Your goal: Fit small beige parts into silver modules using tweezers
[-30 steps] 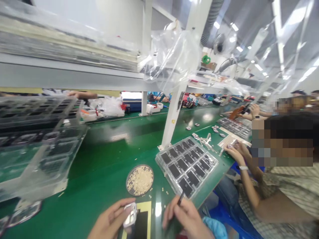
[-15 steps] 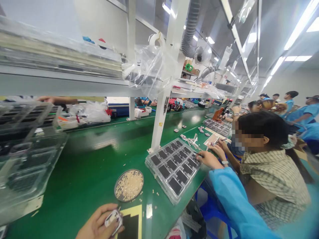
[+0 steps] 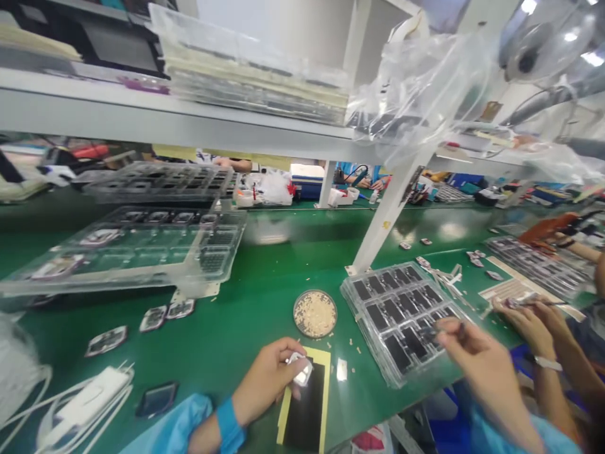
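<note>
My left hand (image 3: 271, 372) is closed on a small, pale, rounded device housing (image 3: 301, 371), held over a black mat with yellow edging (image 3: 307, 403). My right hand (image 3: 482, 359) is closed round a dark slim tool (image 3: 460, 331), perhaps tweezers. It is above the near right part of a clear plastic tray (image 3: 397, 372) with rows of black rectangular parts. Blur hides whether the tool touches a part there. Between my hands and farther back is a round dish (image 3: 316, 313) full of tiny beige pieces.
A white post (image 3: 385, 227) rises behind the tray, carrying an overhead shelf (image 3: 265, 135). Clear trays (image 3: 208, 261) are stacked on the left, with loose housings (image 3: 108, 340) and a white cabled box (image 3: 92, 397). A co-worker's hands (image 3: 534, 321) work at the right.
The view has swung left and down, bringing the left trays and loose housings into sight. My right hand has moved from the tray's far right side to its near part. My left hand keeps the housing.
</note>
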`<state>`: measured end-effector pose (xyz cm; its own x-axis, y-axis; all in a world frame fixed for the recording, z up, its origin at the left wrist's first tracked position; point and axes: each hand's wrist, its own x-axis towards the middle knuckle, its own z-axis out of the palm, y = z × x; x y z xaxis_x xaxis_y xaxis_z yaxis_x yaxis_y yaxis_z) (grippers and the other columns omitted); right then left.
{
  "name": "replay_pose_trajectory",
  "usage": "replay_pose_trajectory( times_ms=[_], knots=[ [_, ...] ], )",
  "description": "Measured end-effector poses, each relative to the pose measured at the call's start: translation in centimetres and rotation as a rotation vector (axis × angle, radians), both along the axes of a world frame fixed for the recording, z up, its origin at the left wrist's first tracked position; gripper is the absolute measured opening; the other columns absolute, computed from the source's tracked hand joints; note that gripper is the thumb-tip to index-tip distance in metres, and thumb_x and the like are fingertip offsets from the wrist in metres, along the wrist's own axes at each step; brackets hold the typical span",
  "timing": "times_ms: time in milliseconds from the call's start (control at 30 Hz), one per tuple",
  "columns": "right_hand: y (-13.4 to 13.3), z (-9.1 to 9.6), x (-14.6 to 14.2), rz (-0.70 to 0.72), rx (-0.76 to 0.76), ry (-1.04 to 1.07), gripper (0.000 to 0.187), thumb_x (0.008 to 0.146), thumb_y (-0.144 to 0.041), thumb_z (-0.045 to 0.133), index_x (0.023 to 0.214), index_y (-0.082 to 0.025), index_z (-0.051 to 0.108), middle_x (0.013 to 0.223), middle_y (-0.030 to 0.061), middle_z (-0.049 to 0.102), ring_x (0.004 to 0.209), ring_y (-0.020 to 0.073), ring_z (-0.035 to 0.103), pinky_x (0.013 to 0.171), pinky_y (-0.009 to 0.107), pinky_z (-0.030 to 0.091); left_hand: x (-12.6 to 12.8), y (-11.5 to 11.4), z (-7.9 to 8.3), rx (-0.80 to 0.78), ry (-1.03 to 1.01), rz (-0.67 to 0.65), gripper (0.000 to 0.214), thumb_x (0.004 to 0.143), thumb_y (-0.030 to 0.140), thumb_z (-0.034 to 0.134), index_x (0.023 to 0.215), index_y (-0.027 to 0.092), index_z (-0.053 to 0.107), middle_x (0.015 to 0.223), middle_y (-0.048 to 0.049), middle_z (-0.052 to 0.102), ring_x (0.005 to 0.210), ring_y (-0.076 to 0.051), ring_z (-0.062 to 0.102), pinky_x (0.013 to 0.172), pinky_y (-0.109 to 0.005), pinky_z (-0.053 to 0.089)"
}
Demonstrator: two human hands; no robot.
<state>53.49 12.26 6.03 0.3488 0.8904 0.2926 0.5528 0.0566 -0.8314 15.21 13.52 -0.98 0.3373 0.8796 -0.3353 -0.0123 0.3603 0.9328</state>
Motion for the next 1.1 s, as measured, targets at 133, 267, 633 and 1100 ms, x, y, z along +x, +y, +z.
replay_pose_trajectory(
  times_ms=[133, 267, 633, 1100],
  knots=[
    [-1.5, -2.8, -10.9, 0.439, -0.271, 0.363, 0.034, 0.077, -0.05, 0.085, 0.084, -0.018, 0.073, 0.076, 0.0055, 0.071, 0.069, 0.0226, 0.067, 0.062, 0.027, 0.055, 0.1, -0.1, 0.4, -0.017, -0.045, 0.023, 0.044, 0.074, 0.037, 0.072, 0.108, 0.01, 0.061, 0.088, -0.0085, 0.071, 0.059, -0.018, 0.073, 0.037, -0.013, 0.035],
    [-0.7, -5.3, -16.6, 0.544, -0.353, 0.544, 0.045, 0.077, -0.059, 0.085, 0.076, -0.016, 0.072, 0.071, 0.0058, 0.071, 0.067, 0.021, 0.065, 0.061, 0.026, 0.05, 0.1, -0.3, 0.9, 0.02, -0.109, 0.038, 0.054, 0.075, 0.033, 0.072, 0.121, 0.007, 0.06, 0.1, -0.0145, 0.073, 0.074, -0.023, 0.074, 0.05, -0.021, 0.051],
    [-0.5, -6.5, -19.2, 0.492, -0.365, 0.518, 0.06, 0.075, -0.073, 0.079, 0.065, -0.015, 0.065, 0.056, -0.0007, 0.056, 0.053, 0.0141, 0.049, 0.051, 0.023, 0.037, 0.4, -0.9, 1.6, -0.006, -0.192, 0.062, 0.063, 0.07, 0.02, 0.079, 0.129, 0.009, 0.06, 0.117, -0.0167, 0.073, 0.091, -0.023, 0.07, 0.07, -0.029, 0.057],
    [-0.5, -7.0, -19.5, 0.468, -0.355, 0.614, 0.061, 0.072, -0.071, 0.083, 0.061, -0.015, 0.06, 0.055, -0.0023, 0.052, 0.051, 0.0115, 0.044, 0.05, 0.021, 0.035, 0.8, -1.1, 1.9, -0.008, -0.167, 0.087, 0.069, 0.07, 0.032, 0.087, 0.128, 0.009, 0.059, 0.118, -0.0194, 0.073, 0.088, -0.022, 0.071, 0.07, -0.027, 0.058]
  ],
)
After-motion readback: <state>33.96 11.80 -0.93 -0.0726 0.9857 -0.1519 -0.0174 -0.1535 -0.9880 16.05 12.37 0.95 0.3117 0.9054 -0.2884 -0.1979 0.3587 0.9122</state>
